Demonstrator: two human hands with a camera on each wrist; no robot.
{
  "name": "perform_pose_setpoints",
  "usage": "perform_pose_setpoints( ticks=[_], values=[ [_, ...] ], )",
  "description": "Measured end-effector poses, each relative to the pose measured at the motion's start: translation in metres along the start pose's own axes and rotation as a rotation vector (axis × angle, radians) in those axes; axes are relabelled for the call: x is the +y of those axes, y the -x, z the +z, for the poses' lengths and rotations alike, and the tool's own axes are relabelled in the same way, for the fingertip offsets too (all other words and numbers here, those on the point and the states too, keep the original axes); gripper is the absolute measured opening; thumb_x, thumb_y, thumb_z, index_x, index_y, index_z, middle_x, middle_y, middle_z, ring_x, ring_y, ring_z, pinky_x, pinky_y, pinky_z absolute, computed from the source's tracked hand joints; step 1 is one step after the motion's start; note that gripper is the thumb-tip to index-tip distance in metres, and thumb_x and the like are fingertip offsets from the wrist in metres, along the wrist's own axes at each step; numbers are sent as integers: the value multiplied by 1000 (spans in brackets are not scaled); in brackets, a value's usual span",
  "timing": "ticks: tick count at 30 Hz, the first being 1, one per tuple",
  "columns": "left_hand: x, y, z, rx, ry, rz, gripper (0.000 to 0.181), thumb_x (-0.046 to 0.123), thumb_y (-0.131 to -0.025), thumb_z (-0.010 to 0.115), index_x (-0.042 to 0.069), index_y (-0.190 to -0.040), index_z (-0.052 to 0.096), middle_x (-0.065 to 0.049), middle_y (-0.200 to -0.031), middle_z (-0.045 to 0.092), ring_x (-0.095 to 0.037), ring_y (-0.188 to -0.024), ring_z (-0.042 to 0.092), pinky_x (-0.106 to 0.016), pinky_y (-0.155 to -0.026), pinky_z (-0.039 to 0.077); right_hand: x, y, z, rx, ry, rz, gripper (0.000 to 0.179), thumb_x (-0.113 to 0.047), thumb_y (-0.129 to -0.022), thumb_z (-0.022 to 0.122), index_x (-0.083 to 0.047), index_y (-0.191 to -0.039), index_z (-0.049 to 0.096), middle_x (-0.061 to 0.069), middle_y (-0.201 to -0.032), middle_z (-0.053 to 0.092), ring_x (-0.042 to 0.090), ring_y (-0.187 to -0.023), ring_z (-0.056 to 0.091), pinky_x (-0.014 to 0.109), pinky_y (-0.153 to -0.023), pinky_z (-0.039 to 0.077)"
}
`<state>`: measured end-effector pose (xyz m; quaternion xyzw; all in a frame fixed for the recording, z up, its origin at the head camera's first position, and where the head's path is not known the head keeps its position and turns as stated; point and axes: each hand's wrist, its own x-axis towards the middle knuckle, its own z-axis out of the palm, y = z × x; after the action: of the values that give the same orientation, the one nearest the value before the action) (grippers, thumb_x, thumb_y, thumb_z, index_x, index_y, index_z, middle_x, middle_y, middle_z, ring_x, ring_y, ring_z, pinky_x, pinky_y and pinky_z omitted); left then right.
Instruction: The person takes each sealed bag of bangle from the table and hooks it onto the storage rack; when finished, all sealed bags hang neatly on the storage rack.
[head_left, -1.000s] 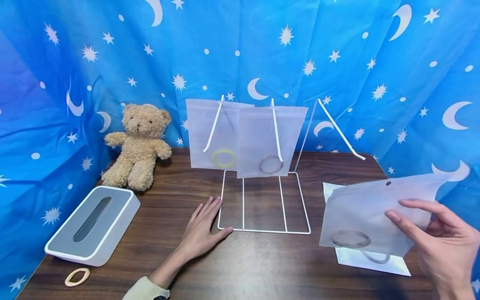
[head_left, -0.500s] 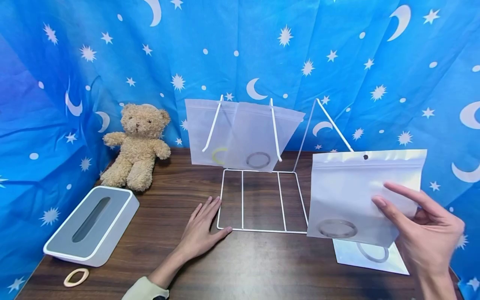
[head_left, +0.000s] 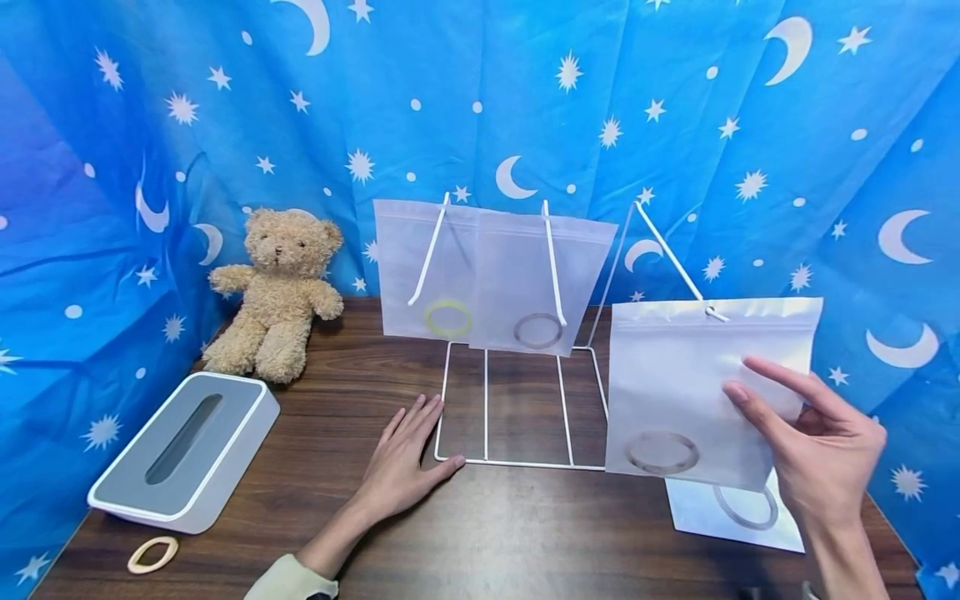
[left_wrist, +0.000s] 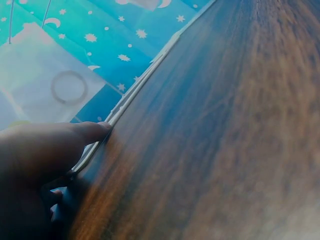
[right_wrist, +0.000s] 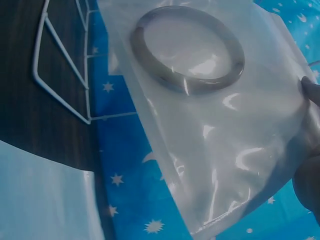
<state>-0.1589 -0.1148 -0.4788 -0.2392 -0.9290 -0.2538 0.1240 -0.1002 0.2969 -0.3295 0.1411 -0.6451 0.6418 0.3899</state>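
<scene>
Bag one (head_left: 442, 267) hangs from the left hook (head_left: 428, 249); the left hand (head_left: 401, 458) below, gripping nothing, touches the rack (head_left: 525, 463). Bag two (head_left: 513, 271) hangs from the middle hook (head_left: 554, 260); both seem done. On the right hook (head_left: 670, 252), bag three (head_left: 667, 383) looks barely threaded, pinched by the right hand (head_left: 828, 437); bag four (head_left: 712, 517), lying beneath, seems left to do.

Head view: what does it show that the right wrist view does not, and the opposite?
Only the head view shows the teddy bear, the grey-topped box, the beige ring and the left hand.

Only the right wrist view gives a close look at the darker ring, inside the shiny plastic bag; I see no extra object there.

Both show the right hand holding this bag, the white wire rack, the table and the starry curtain.
</scene>
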Motion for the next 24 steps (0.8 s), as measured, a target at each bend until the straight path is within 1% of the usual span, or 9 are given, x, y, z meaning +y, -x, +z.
perform_pose_setpoints(
  ticks=[1, 3, 4, 6, 11, 13, 16, 20, 24],
  values=[
    [0, 0, 0, -1, 1, -1, 85, 55, -87, 67, 3, -149, 40, -10, -152, 39, -29, -143, 28, -50, -116, 19, 4, -1, 1, -3, -51, 6, 41, 30, -69, 70, 26, -108, 59, 23, -100, 71, 21, -75, 72, 22, -65, 56],
    [-1, 1, 0, -1, 3, -5, 85, 54, -86, 67, 3, -149, 40, -10, -152, 39, -29, -143, 28, -51, -116, 19, 10, -4, 4, -5, -91, 36, 42, 30, -69, 69, 26, -110, 59, 24, -102, 70, 22, -75, 72, 24, -65, 57],
    [-2, 1, 1, -1, 2, -7, 85, 54, -86, 67, 3, -148, 40, -10, -153, 39, -29, -143, 28, -51, -116, 18, 14, -5, 5, -3, -104, 54, 42, 29, -70, 69, 25, -111, 59, 25, -102, 70, 22, -75, 72, 25, -66, 57],
    [-3, 1, 2, -1, -2, -9, 85, 54, -86, 68, 3, -148, 41, -10, -153, 39, -29, -144, 27, -51, -116, 18, 19, -9, 7, 7, -81, 100, 43, 27, -71, 71, 22, -113, 60, 22, -94, 71, 19, -65, 71, 23, -64, 57],
    [-4, 1, 3, -7, -12, -11, 85, 55, -87, 66, 4, -149, 40, -10, -153, 38, -28, -144, 25, -51, -116, 18, 34, -22, 13, 33, -31, 222, 42, 17, -78, 72, 14, -118, 63, 17, -93, 71, 18, -75, 71, 24, -69, 57],
    [-4, 1, 3, -7, -11, -13, 85, 56, -87, 65, 4, -149, 40, -9, -153, 38, -28, -144, 25, -51, -116, 17, 41, -28, 17, 33, -41, 262, 41, 13, -80, 72, 11, -120, 64, 17, -104, 71, 22, -93, 71, 28, -74, 57],
    [-5, 1, 3, -7, -10, -15, 85, 56, -87, 65, 4, -149, 40, -9, -153, 38, -28, -144, 25, -51, -116, 17, 54, -41, 23, 17, -81, 295, 41, 10, -81, 73, 9, -122, 64, 17, -113, 68, 22, -100, 68, 27, -76, 57],
    [-5, 0, 3, -8, -15, -12, 85, 56, -87, 65, 4, -149, 40, -10, -153, 38, -28, -144, 25, -51, -116, 17, 71, -55, 29, -3, -162, 323, 43, 10, -82, 72, 9, -124, 62, 15, -113, 66, 21, -100, 66, 29, -75, 58],
    [-4, 0, 3, -9, -15, -10, 85, 57, -87, 65, 4, -149, 40, -10, -153, 38, -28, -144, 25, -51, -116, 17, 81, -65, 33, -12, -178, 365, 45, 6, -82, 74, 4, -126, 63, 12, -112, 69, 22, -94, 71, 32, -70, 59]
  ],
)
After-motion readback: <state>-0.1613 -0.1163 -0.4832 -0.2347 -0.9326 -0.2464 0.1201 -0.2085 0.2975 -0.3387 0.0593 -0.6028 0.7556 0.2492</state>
